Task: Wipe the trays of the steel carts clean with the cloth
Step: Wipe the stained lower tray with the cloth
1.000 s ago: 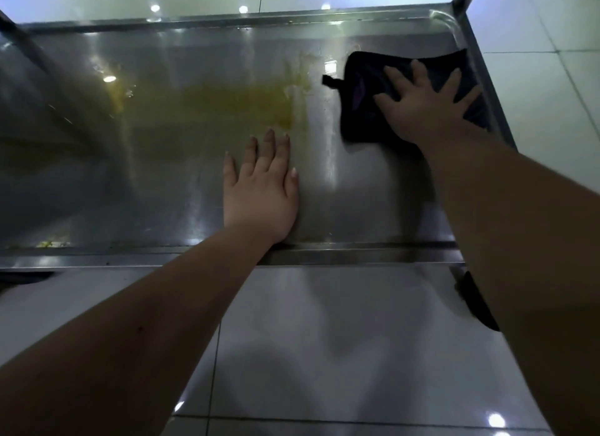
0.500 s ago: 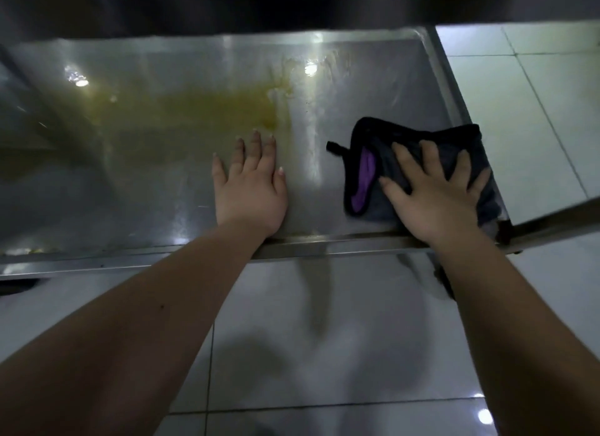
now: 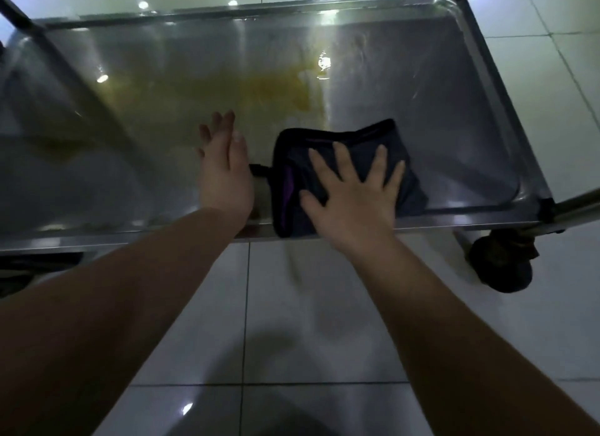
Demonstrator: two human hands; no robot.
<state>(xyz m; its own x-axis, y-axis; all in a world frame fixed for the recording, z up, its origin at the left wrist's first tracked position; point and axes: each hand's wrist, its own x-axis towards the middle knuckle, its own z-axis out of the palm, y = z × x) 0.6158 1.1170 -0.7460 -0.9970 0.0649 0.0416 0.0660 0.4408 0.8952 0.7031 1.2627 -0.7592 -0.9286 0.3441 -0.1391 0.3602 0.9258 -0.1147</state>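
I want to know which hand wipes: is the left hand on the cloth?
No, the right hand lies spread on the dark cloth, while the left hand is beside it over the steel tray.

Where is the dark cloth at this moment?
In the head view, the dark cloth lies at the near edge of the steel tray, right of centre, under the right hand and beside the left hand.
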